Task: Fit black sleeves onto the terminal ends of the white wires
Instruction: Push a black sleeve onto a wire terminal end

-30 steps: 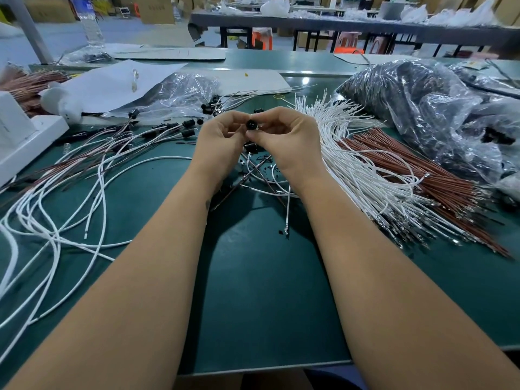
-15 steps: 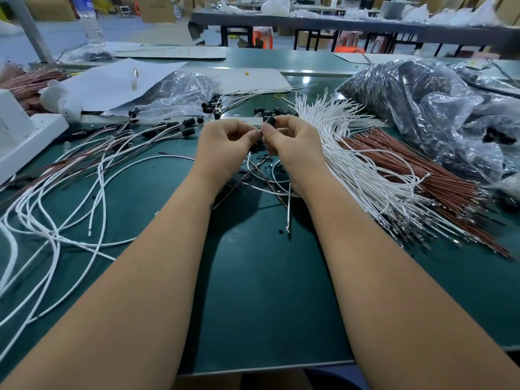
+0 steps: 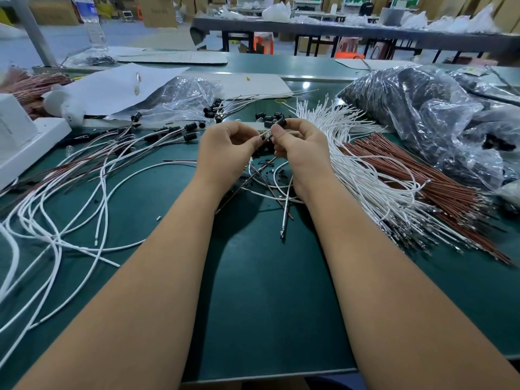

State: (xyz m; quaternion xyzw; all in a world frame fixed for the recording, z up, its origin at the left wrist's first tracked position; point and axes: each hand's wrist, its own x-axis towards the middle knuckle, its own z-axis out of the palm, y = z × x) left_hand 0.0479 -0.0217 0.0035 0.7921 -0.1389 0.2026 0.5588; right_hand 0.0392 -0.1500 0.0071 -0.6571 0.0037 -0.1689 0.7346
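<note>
Pinching a sleeve (image 3: 280, 123) in the right hand (image 3: 302, 153), fingers curled tight round it, while the left hand (image 3: 229, 152) nips a wire end (image 3: 266, 135) right at its mouth, both raised just above the desk (image 3: 267, 291). Risks, as I judge: terminal snags or bends if misaligned, or the sleeve slips off into the loose wires (image 3: 365, 164) beside. Green mat, plastic bags (image 3: 422, 114) right, white box (image 3: 19, 136) left, workshop benches behind

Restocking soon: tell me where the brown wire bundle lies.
In the head view, the brown wire bundle lies right of the right hand, between the white wires and plastic bag.
</note>
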